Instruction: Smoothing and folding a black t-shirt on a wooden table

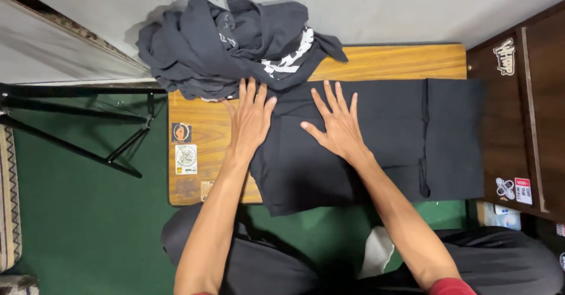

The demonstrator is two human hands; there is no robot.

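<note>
Pressing a dark T-shirt (353,142) flat on the wooden bench (203,136).
Left hand (252,118) and right hand (338,124) flat, fingers spread, pinching nothing; heaped dark clothes (229,42) just behind.

The light over my bench (376,60) is even and fairly bright, falling from above. The wood shows a soft sheen but no hard glare. The heap of dark shirts (229,42) throws a blurred shadow on the pale wall (412,7). The picture is sharp in the middle; straight edges bend slightly toward the corners. Dark cloth loses its detail.
</note>
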